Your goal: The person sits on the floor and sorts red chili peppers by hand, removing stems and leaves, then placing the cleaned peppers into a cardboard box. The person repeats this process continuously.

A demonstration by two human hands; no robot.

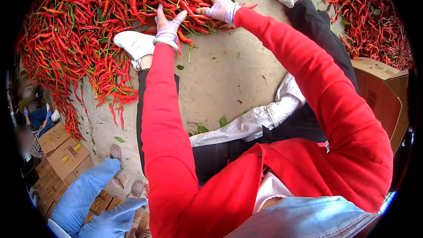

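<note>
Both my hands wear thin, pale translucent gloves and reach to the near edge of a large heap of long red chili peppers [109, 3], many with green stems. My left hand [167, 28] has its thumb and fingers spread against the peppers, just beyond a white shoe. A pale bracelet or band circles that wrist. To its right, my right hand [219, 6] is at the heap's edge with thumb and fingers apart, peppers lying between and beside them. Some fingertips are hidden among the peppers. A few peppers [186, 39] hang out from the heap between the hands.
My white shoes [135, 44] flank the concrete floor [224, 69], where leaves lie. White sheeting [238, 125] lies by my legs. More chilies [366, 16] and a cardboard box [380, 89] are at right. At left are stacked cartons [66, 155], a person in jeans [86, 191] and another person.
</note>
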